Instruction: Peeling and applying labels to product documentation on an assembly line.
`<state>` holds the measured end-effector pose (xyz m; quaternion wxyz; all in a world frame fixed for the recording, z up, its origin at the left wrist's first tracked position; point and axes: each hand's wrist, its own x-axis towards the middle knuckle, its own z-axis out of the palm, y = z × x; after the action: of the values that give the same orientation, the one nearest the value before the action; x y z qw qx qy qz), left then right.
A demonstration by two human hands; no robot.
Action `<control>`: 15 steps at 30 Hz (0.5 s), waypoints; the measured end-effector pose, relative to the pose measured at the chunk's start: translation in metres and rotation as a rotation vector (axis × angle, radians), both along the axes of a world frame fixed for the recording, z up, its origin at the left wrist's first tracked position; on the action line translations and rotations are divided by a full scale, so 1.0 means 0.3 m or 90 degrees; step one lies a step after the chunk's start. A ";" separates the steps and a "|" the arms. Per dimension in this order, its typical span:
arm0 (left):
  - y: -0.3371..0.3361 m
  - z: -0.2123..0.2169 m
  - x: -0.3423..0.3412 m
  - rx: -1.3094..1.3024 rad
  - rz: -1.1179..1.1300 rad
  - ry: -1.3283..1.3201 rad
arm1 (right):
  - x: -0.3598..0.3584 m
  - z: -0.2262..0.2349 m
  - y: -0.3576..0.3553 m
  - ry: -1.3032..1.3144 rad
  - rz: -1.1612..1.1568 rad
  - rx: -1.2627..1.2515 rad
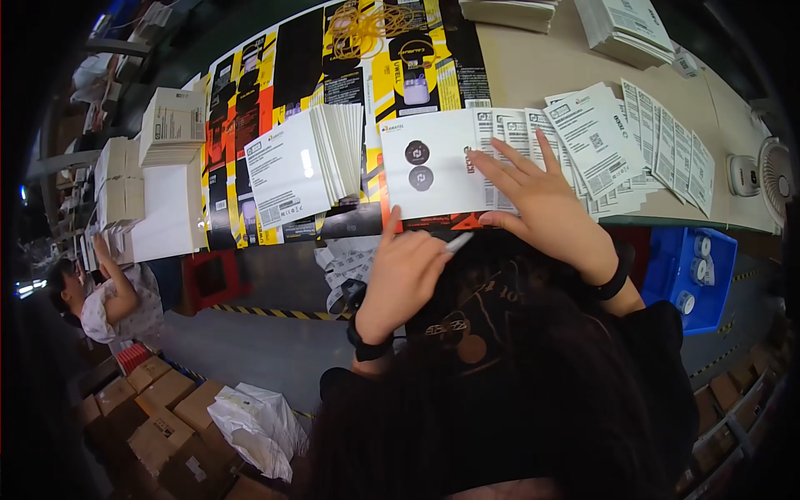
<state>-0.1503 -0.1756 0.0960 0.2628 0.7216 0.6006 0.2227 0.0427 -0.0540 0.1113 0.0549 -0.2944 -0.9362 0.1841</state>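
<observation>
My right hand (540,198) lies with fingers spread over a row of overlapping white printed sleeves (510,125). Its fingertips reach the right edge of a white sleeve (446,196) with two dark round pictures. At that sleeve's lower left corner rests the stretched index finger of my left hand (404,279), whose other fingers are partly bent. A small white piece (457,242) shows at the left thumb's tip; whether it is worn or held, I cannot tell. Left of the sleeve, a fanned stack of white sleeves (292,167) lies on yellow-and-black printed sheets (329,87).
More white sleeves (596,142) lie fanned at the right. Stacks (173,125) stand at the left and far right. Yellow rubber bands (362,25) lie at the back. A fan (775,171), a blue bin (717,312) with rolls, cartons (162,425) and another person (117,300) surround the table.
</observation>
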 end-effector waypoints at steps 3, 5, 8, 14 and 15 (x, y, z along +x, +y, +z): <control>0.018 0.054 0.035 0.085 0.290 -0.198 | 0.067 -0.023 0.017 -0.006 0.003 0.008; 0.036 0.047 0.064 0.103 0.368 -0.302 | 0.102 -0.045 0.019 0.012 0.016 0.012; 0.077 0.045 0.112 0.131 0.517 -0.516 | 0.153 -0.039 0.038 0.024 0.025 0.006; 0.131 0.054 0.183 -0.079 0.490 -0.747 | 0.241 -0.024 0.082 0.060 0.031 -0.024; 0.136 0.046 0.204 -0.133 0.459 -0.725 | 0.257 -0.025 0.089 0.059 0.029 -0.024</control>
<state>-0.0892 -0.1349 0.1099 0.5158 0.2176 0.5895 0.5822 0.1198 -0.0274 0.1038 0.0887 -0.2655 -0.9354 0.2163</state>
